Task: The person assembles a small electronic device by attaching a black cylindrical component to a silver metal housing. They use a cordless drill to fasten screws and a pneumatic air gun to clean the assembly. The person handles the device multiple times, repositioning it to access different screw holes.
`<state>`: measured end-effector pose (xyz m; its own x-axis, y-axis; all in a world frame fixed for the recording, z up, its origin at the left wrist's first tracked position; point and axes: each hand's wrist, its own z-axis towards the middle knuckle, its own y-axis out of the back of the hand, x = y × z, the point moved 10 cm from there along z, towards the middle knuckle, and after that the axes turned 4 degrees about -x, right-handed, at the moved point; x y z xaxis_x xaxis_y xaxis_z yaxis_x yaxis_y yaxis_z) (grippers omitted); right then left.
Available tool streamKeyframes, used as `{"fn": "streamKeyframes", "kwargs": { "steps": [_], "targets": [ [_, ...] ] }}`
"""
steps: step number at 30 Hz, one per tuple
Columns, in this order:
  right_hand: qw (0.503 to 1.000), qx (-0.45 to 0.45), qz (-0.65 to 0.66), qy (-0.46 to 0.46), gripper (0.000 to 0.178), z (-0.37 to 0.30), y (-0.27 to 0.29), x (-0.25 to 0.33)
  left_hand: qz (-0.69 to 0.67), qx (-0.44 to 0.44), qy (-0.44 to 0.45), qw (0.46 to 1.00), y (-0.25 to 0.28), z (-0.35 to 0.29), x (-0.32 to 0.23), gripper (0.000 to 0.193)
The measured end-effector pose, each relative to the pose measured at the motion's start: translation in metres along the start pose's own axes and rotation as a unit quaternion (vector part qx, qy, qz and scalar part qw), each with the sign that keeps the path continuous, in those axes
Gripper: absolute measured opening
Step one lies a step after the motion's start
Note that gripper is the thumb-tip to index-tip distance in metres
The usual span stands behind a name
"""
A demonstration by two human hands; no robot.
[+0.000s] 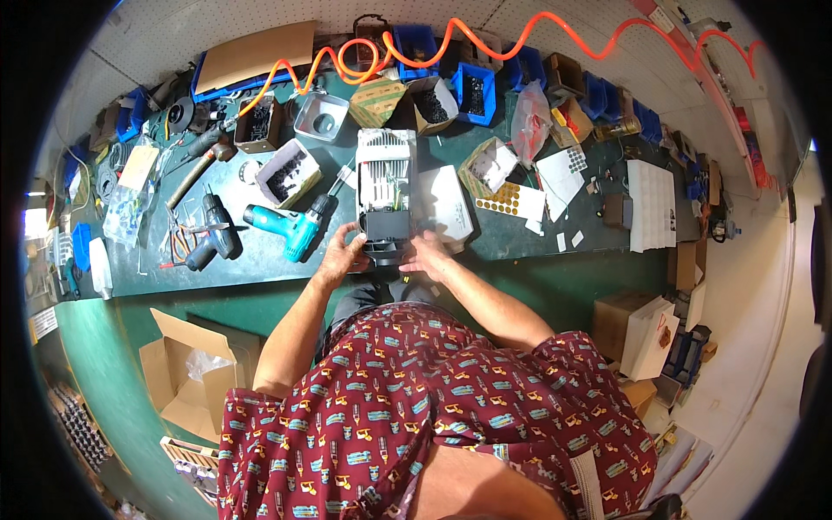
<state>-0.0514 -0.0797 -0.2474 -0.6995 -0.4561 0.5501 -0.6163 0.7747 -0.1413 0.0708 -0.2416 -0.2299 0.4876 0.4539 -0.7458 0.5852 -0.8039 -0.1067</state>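
On the green bench in front of me lies an electric motor (pixel 386 165) with a pale finned housing. A black box (pixel 386 226) sits on its near part, and its near end is black too. My left hand (pixel 344 254) grips that near end from the left, thumb on top. From the right, my right hand (pixel 425 255) closes round the same end; some fingertips are hidden under it. A teal cordless drill (pixel 290 227) lies to the left of the motor. White flat pieces (pixel 446 208) lie close by on the right.
Behind stand open cardboard boxes (pixel 293 174) and blue bins (pixel 474 94) of small dark parts. A hammer (pixel 198 173) and a dark power driver (pixel 217 230) lie left. Yellow round stickers (pixel 511 200) lie right. An orange coiled hose (pixel 451 35) hangs overhead. An open carton (pixel 191 368) stands below.
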Motion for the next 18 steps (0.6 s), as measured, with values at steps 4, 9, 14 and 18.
{"fn": "streamKeyframes", "kwargs": {
  "steps": [4, 9, 14, 18],
  "targets": [
    [0.992, 0.075, 0.102, -0.028, 0.044, 0.007, 0.003, -0.013, -0.132, 0.021, 0.057, 0.989, -0.002, -0.014, 0.019, 0.055],
    [0.99, 0.073, 0.113, -0.033, 0.04, 0.013, 0.008, -0.016, -0.093, 0.01, 0.07, 0.993, -0.012, -0.009, 0.02, 0.056],
    [0.993, 0.071, 0.086, -0.023, 0.032, 0.012, 0.007, -0.008, -0.163, 0.039, 0.105, 0.98, -0.022, -0.007, 0.017, 0.066],
    [0.996, 0.022, 0.09, 0.006, 0.04, 0.003, 0.007, -0.005, -0.099, 0.05, 0.12, 0.987, -0.021, -0.011, 0.022, 0.066]
  ]
}}
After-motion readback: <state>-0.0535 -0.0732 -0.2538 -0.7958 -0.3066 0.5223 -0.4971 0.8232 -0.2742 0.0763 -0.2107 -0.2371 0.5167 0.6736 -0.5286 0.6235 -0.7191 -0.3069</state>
